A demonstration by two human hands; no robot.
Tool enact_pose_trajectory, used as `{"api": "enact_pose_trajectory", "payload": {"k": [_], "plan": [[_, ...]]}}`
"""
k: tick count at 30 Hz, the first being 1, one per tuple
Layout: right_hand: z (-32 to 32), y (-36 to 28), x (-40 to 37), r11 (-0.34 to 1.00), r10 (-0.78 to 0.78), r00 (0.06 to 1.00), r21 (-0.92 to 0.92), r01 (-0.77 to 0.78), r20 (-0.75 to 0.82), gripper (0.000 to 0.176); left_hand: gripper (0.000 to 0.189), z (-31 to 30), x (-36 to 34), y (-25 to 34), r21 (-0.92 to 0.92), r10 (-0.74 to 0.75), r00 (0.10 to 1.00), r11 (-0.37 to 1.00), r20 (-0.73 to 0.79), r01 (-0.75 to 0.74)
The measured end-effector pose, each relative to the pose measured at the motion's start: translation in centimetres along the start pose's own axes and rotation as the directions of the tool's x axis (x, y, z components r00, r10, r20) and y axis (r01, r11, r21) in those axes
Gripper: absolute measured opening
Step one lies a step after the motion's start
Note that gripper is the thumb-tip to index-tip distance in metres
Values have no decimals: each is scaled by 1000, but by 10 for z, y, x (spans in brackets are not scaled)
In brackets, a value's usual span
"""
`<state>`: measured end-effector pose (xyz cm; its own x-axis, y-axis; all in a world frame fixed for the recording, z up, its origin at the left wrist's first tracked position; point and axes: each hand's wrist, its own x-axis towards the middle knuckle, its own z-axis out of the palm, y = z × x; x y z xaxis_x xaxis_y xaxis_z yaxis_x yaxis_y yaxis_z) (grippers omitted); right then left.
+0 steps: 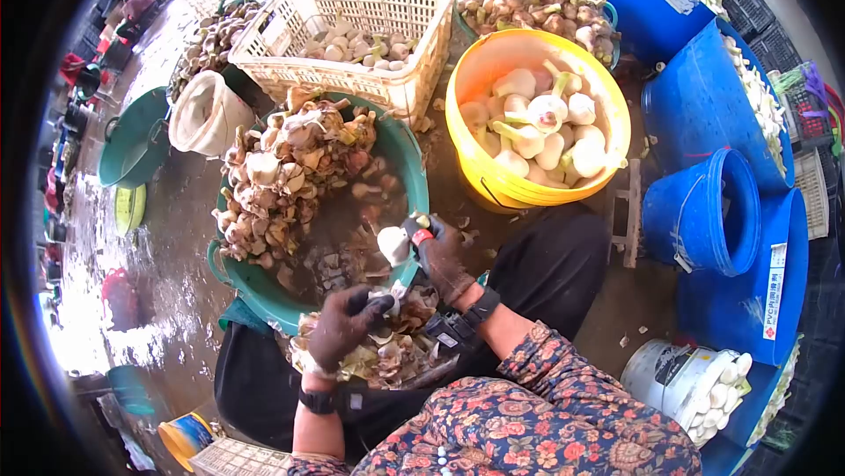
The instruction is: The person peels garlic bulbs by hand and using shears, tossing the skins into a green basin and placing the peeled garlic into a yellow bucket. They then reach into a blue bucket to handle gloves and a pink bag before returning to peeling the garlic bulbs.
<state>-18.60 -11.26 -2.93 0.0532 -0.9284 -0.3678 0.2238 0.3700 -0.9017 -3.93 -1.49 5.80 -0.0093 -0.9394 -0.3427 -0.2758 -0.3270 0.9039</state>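
Observation:
My right hand [444,260], in a dark glove with a red band at a finger, grips a whitish, peeled-looking garlic bulb [393,246] over the rim of a green tub [414,154]. Below and to its left, my left hand [341,328], also gloved, has its fingers curled together; whatever is between them is hidden. Unpeeled garlic bulbs [273,181] are heaped in the tub's left side, above murky water and scraps. Loose garlic skins [400,357] lie in my lap under both hands.
A yellow bucket [480,181] of peeled garlic stands ahead on the right. Behind the tub is a cream plastic crate [352,80] with more bulbs. Blue buckets [687,212] line the right side; a white bucket [656,379] with garlic lies tipped near my right elbow.

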Motion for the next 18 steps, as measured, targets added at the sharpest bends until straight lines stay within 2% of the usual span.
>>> {"api": "enact_pose_trajectory", "payload": {"k": [1, 2, 3, 5, 6, 7, 8, 9, 11, 12, 13, 15, 16, 17, 18], "plan": [[-1, -31, -7, 1000, -12, 1000, 6, 12, 8, 15, 24, -3, 6, -9, 101, 106, 994, 989, 2, -105], [-3, -61, -13, 970, -235, 972, -52, 236, 23, 13, 28, -11, 3, -40, 521, 179, 982, 845, -63, -121], [-8, -88, -18, 890, -440, 897, -108, 443, 48, 11, 31, -13, 1, -50, 627, 144, 981, 778, -128, -33], [-24, -140, -14, 864, -503, 864, -23, 503, -20, 9, 35, -19, -3, -61, 510, -181, 979, 836, -93, 203], [-38, -163, -4, 792, -610, 792, -68, 607, -27, 12, 35, -18, -4, -51, 508, -172, 980, 838, -97, 197], [-55, -184, 5, 708, -703, 710, -115, 697, -27, 15, 36, -16, -8, -36, 541, -252, 965, 802, -80, 254], [-69, -205, 13, 593, -765, 644, -379, 710, 9, 23, 37, -15, -13, -28, 571, -332, 941, 760, -68, 309], [-83, -224, 21, 422, -817, 573, -608, 672, 66, 32, 37, -12, -17, -34, 566, -323, 943, 765, -76, 307], [-116, -232, 46, 200, -786, 574, -784, 588, 231, 53, 36, -7, -20, -49, 716, -53, 997, 694, -57, 78], [-131, -230, 61, 67, -688, 620, -817, 573, 378, 59, 36, -5, -21, -49, 697, -22, 999, 716, -28, 35], [-140, -223, 70, -77, -546, 717, -879, 471, 433, 53, 36, -2, -21, -50, 697, -21, 999, 716, -30, 36], [-153, -206, 89, -297, -323, 793, -851, 433, 516, 42, 35, 1, -18, -53, 684, -34, 996, 728, 82, -32], [-157, -201, 98, -301, -329, 787, -848, 435, 521, 42, 34, 5, -18, -46, 661, -23, 998, 750, 65, -26], [-156, -198, 101, -108, -406, 782, -874, 473, 473, 35, 34, 6, -18, -44, 662, -21, 998, 749, 59, -24], [-155, -198, 105, 85, -470, 779, -858, 507, 415, 29, 34, 7, -17, -43, 644, 43, 999, 765, -2, -31]]}}
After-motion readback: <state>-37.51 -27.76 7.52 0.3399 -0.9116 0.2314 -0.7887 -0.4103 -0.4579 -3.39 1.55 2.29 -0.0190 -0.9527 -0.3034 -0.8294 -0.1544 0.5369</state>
